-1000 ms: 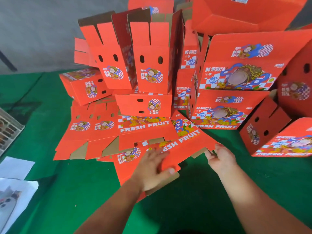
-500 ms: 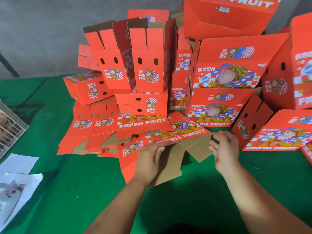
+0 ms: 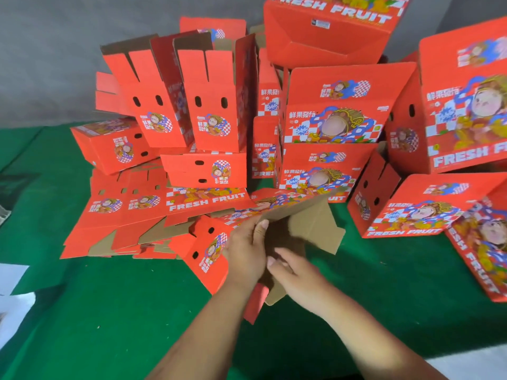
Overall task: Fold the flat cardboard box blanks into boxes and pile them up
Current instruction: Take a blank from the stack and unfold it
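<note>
Blank in hand: a red box blank, part opened, sits low of centre on the green table cover; its brown inner face is turned up toward the camera, and its printed end panel with two oval holes faces 9 o'clock.
Left hand: the left hand grasps the blank at the fold between the red end panel and the brown inside, thumb on the brown face, fingers wrapped behind the red side.
Right hand: the right hand lies at 4 o'clock from the left one, just beside it, fingers nearly straight and pressing flat on the brown inner face; it is released, clasping nothing.
Flat blanks: a stack of flat blanks lies at 10 o'clock from the hands, fanned out on the cover, with "FRESH FRUIT" lettering showing.
Folded boxes: a pile of folded boxes rises at 12 o'clock, several lying on their sides.
Open-topped boxes: two boxes at 11 o'clock stand tilted with their slotted flaps up.
Right-side boxes: more folded boxes lie at 2 to 3 o'clock, leaning on one another.
Top box: one box rests on top of the pile at 1 o'clock.
Paper: white sheets lie at 8 o'clock near the left edge.
</note>
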The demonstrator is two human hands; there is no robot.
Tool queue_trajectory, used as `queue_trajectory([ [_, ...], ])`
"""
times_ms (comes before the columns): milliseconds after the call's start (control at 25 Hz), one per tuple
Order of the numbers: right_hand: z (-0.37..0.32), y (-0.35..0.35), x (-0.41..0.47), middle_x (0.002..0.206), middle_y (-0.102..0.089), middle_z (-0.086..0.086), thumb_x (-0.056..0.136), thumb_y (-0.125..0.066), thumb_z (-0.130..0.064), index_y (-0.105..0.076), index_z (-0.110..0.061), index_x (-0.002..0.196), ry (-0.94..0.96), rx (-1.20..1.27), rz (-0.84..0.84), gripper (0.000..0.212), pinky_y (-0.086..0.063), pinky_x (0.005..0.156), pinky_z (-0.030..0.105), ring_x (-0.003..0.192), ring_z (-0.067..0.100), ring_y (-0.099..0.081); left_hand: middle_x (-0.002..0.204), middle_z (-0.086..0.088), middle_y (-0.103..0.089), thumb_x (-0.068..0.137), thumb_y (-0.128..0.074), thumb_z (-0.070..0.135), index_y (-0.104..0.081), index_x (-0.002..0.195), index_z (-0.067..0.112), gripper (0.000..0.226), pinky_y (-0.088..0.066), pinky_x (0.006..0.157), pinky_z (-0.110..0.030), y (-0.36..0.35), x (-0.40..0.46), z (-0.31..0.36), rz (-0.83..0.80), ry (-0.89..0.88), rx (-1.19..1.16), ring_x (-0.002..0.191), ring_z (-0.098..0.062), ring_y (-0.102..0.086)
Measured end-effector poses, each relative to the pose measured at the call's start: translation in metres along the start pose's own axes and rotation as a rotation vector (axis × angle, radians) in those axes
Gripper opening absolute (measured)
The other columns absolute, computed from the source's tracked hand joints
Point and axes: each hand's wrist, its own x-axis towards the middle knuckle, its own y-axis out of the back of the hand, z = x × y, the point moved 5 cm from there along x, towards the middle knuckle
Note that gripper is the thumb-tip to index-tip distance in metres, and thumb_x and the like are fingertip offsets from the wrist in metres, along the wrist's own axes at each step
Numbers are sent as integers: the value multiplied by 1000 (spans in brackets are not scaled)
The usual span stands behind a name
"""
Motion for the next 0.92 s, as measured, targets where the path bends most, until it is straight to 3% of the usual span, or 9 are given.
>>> queue_trajectory([
  [120,5,3,-14,155,-40,-17,64,-47,-95,-39,-43,150,127,-509,-80,100,-14,125,44,147,13,-30,94,7,-75,106,-57,18,-78,103,17,22,-51,83,-27,3,18,19,9,56,-215,91,-7,-66],
  [200,1,7,-21,156,-35,-15,69,-53,-85,-48,-38,144,267,-829,2,88,0,124,53,148,18,-25,79,10,-72,106,-58,18,-76,88,24,25,-49,69,-19,1,32,29,29,147,-342,72,1,-61],
  [320,-11,53,-21,123,-65,-13,69,-83,-35,-74,-35,102,397,-733,363,34,-14,116,53,126,27,-55,72,19,-73,106,-56,19,-74,84,28,30,-50,62,-12,-7,45,37,0,175,-415,67,8,-64],
  [440,-3,130,-11,118,-67,-5,57,-90,-7,-78,-36,86,354,-600,659,42,-35,104,52,118,39,-55,93,14,-78,107,-56,20,-75,91,29,27,-54,91,-25,2,55,35,125,135,-437,99,-9,-70],
  [520,-1,170,1,128,-61,4,61,-81,6,-79,-31,88,256,-493,820,46,-39,100,51,123,44,-48,101,11,-76,106,-53,19,-73,98,27,23,-52,96,-32,0,50,36,217,58,-464,101,-9,-68],
  [640,-8,193,26,138,-48,15,72,-65,15,-71,-22,124,260,-352,794,64,-39,108,53,128,47,-47,101,14,-70,102,-49,28,-63,101,32,15,-50,94,-31,-18,25,45,394,-21,-388,96,-2,-63],
  [720,-10,189,27,146,-48,6,89,-68,-8,-48,-30,151,354,62,704,69,-45,108,51,130,36,-54,108,12,-66,101,-46,29,-56,104,35,12,-46,96,-27,-32,11,45,521,29,-403,102,-3,-62],
  [800,-9,165,19,150,-53,-8,92,-61,-52,-35,-57,151,317,502,603,65,-49,99,40,126,18,-62,114,1,-61,105,-44,26,-53,112,24,10,-42,102,-31,-40,10,41,614,128,-390,112,-19,-58],
  [920,-7,112,4,162,-38,-14,83,-53,-82,-23,-63,153,350,536,394,78,-35,116,38,144,0,-42,116,-15,-49,109,-43,21,-46,116,3,20,-36,103,-44,-46,23,41,682,259,-313,111,-31,-44],
])
